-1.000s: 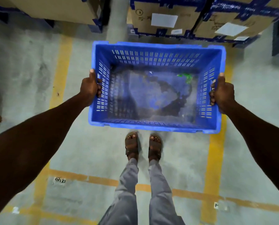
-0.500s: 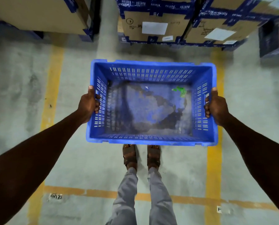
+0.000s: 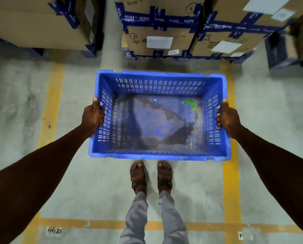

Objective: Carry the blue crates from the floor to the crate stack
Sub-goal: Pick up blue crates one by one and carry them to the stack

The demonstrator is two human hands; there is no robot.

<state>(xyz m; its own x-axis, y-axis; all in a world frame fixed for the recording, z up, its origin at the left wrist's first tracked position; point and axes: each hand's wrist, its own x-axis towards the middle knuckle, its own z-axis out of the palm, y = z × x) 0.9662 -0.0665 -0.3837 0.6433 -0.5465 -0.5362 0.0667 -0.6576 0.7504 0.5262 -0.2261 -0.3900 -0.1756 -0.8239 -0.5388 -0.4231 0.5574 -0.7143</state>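
We hold the blue crate [image 3: 157,85] level ahead of our sandalled feet [image 3: 151,175], left hand [image 3: 92,117] and right hand [image 3: 227,118] curled tight over its short-side rims, taped cartons [image 3: 157,32] close at 12 o'clock, bare concrete floor [image 3: 20,111] open at 9 and 3.

The crate [image 3: 157,80] is bright blue, with rows of thin pale slits along its walls. Its bottom is blue with grey dust and dark stains, and a small green scrap [image 3: 190,103] lies there. The floor [image 3: 15,103] is grey-green concrete with yellow lines [image 3: 53,103] and one orange line [image 3: 101,224]. The boxes [image 3: 157,30] are brown cardboard with dark blue printed tape and white labels. The trousers [image 3: 136,219] are grey, the sandals [image 3: 138,175] brown.
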